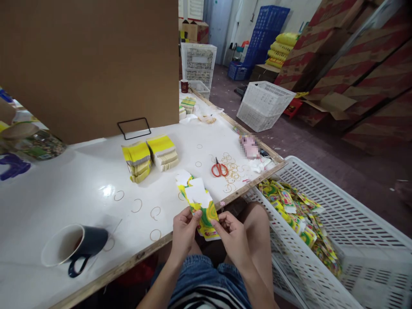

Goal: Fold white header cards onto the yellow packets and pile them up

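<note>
Between my two hands is a yellow and green printed carton (207, 219), held over my lap at the table's front edge. My left hand (186, 227) pinches its left side between thumb and fingers. On the right side, the thumb and fingers of my right hand (232, 234) grip the edge. Just beyond, white-flapped flat cartons (186, 182) lie on the table, partly overlapped by the held one. Further back stand two stacks of flat yellow cartons, a left stack (137, 161) and a right stack (162, 152). Red-handled scissors (219, 168) lie to the right.
Rubber bands (233, 171) are scattered on the white table (96, 189). A dark mug (92, 242) stands at front left. A tall cardboard sheet (90, 64) rises behind. Right of my knee, a white crate (354, 214) holds many small cartons (299, 214). Another white crate (265, 105) stands on the floor.
</note>
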The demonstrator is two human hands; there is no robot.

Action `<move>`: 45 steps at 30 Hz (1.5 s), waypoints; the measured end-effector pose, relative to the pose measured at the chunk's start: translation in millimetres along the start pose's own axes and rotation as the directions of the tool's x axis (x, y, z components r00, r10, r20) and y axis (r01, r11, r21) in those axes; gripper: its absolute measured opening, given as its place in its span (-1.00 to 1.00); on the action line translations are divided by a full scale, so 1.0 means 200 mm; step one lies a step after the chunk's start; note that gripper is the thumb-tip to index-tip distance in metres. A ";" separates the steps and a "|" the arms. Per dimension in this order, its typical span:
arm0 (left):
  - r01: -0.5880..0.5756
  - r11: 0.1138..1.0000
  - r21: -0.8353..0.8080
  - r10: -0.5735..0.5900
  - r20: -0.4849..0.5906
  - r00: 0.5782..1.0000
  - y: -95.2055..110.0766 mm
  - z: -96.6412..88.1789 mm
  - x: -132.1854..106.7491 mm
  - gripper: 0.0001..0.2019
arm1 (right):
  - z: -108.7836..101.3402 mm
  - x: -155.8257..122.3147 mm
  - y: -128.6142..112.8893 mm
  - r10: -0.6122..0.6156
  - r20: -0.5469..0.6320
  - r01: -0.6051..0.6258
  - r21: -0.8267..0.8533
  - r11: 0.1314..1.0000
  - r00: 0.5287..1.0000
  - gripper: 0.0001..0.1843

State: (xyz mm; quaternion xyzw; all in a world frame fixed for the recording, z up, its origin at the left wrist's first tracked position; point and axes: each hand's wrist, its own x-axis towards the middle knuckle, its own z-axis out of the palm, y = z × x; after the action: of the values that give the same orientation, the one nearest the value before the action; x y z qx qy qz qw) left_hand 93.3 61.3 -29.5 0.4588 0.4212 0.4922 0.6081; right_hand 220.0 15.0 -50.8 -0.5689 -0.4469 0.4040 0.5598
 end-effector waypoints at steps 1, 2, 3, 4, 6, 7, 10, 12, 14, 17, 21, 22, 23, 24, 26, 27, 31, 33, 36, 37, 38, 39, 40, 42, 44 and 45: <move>-0.002 1.000 -0.005 0.002 -0.002 1.000 -0.01 0.00 0.00 -0.62 | 0.00 0.00 0.00 0.002 0.001 -0.002 0.004 1.000 1.000 -0.72; -0.010 1.000 -0.009 0.010 -0.006 1.000 -0.01 0.00 0.00 -0.62 | 0.00 0.00 0.01 0.006 -0.001 -0.006 0.015 1.000 1.000 -0.72; -0.020 1.000 -0.011 0.020 -0.011 1.000 -0.01 0.00 -0.01 -0.60 | 0.00 0.01 0.01 0.008 -0.006 -0.008 0.031 0.999 1.000 -0.73; -0.031 0.999 -0.009 0.031 -0.012 0.999 -0.01 0.00 -0.02 -0.56 | -0.01 0.01 0.01 0.006 -0.012 -0.006 0.045 0.999 1.000 -0.74; -0.048 0.999 0.006 0.048 0.019 0.999 -0.01 0.00 -0.04 -0.50 | -0.02 0.02 0.00 -0.016 -0.022 0.018 0.066 0.998 1.000 -0.72; -0.050 0.999 0.015 0.049 0.057 0.997 -0.01 0.00 -0.05 -0.50 | -0.04 0.02 -0.01 -0.034 -0.020 0.035 0.076 0.996 0.999 -0.65; -0.056 0.998 0.038 0.048 0.202 0.978 0.02 -0.01 -0.07 -0.48 | -0.08 0.04 -0.04 -0.080 0.041 0.075 0.114 0.991 0.996 -0.45; -0.044 0.997 0.056 0.026 0.281 0.959 0.04 -0.02 -0.07 -0.47 | -0.12 0.05 -0.07 -0.102 0.125 0.085 0.135 0.987 0.987 -0.51; -0.002 0.999 0.042 -0.013 0.356 0.935 0.05 -0.03 -0.07 -0.51 | -0.15 0.07 -0.09 -0.119 0.203 0.097 0.116 0.989 0.972 -0.64; 0.087 0.996 -0.032 -0.063 0.454 0.889 0.07 -0.04 -0.08 -0.62 | -0.19 0.08 -0.10 -0.134 0.257 0.129 0.034 0.991 0.957 -0.73; 0.145 0.987 -0.064 -0.096 0.483 0.870 0.05 -0.03 -0.09 -0.68 | -0.20 0.09 -0.11 -0.194 0.237 0.205 -0.022 0.978 0.952 -0.71; 0.146 0.987 -0.070 -0.097 0.467 0.879 0.05 -0.03 -0.10 -0.63 | -0.19 0.09 -0.10 -0.218 0.217 0.228 -0.024 0.973 0.952 -0.72; 0.146 0.986 -0.077 -0.097 0.449 0.888 0.04 -0.02 -0.10 -0.53 | -0.19 0.08 -0.09 -0.233 0.187 0.241 -0.019 0.970 0.954 -0.74; 0.149 0.985 -0.082 -0.100 0.435 0.895 0.04 -0.02 -0.09 -0.42 | -0.18 0.08 -0.09 -0.236 0.151 0.239 -0.003 0.971 0.960 -0.79; 0.149 0.986 -0.078 -0.102 0.428 0.898 0.03 -0.01 -0.09 -0.31 | -0.17 0.08 -0.07 -0.206 0.084 0.201 0.056 0.978 0.975 -0.76; 0.144 0.987 -0.068 -0.101 0.435 0.895 0.03 -0.01 -0.09 -0.35 | -0.16 0.09 -0.06 -0.188 0.062 0.182 0.080 0.980 0.980 -0.67; 0.094 0.996 -0.013 -0.080 0.404 0.911 0.02 -0.01 -0.08 -0.64 | -0.19 0.10 -0.07 -0.286 0.078 0.286 0.002 0.958 0.955 -0.74; 0.061 0.997 0.042 -0.072 0.361 0.930 0.01 -0.01 -0.08 -0.69 | -0.21 0.10 -0.08 -0.319 0.108 0.324 -0.033 0.945 0.942 -0.63; 0.005 0.991 0.136 -0.049 0.319 0.947 -0.02 -0.01 -0.08 -0.69 | -0.23 0.10 -0.10 -0.158 0.199 0.168 -0.032 0.985 0.967 -0.65; -0.005 0.989 0.151 -0.043 0.314 0.949 -0.03 -0.01 -0.08 -0.69 | -0.23 0.10 -0.10 -0.086 0.242 0.100 -0.048 0.994 0.967 -0.67; -0.012 0.988 0.152 -0.037 0.315 0.948 -0.03 -0.01 -0.08 -0.68 | -0.23 0.10 -0.10 -0.030 0.273 0.050 -0.067 0.997 0.962 -0.66; -0.013 0.989 0.145 -0.035 0.323 0.946 -0.03 -0.01 -0.08 -0.68 | -0.23 0.10 -0.10 0.004 0.287 0.023 -0.088 0.996 0.958 -0.64; -0.008 0.991 0.133 -0.038 0.337 0.941 -0.03 0.00 -0.08 -0.67 | -0.22 0.10 -0.09 0.018 0.286 0.014 -0.110 0.994 0.958 -0.63; 0.025 0.995 0.095 -0.059 0.375 0.925 -0.01 0.00 -0.09 -0.65 | -0.21 0.10 -0.09 0.016 0.258 0.025 -0.155 0.988 0.966 -0.68; 0.073 0.996 0.045 -0.085 0.401 0.912 0.01 0.00 -0.09 -0.64 | -0.21 0.09 -0.10 -0.001 0.231 0.051 -0.211 0.976 0.973 -0.73; 0.095 0.995 0.022 -0.095 0.403 0.910 0.02 0.01 -0.08 -0.63 | -0.20 0.09 -0.10 -0.015 0.223 0.070 -0.241 0.968 0.975 -0.74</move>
State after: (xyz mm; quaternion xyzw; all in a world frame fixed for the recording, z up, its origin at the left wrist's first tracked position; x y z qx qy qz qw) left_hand 91.0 44.8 -25.0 0.5299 0.3088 0.3565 0.7048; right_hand 262.9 20.5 -27.4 -0.5764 -0.5648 0.3936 0.4403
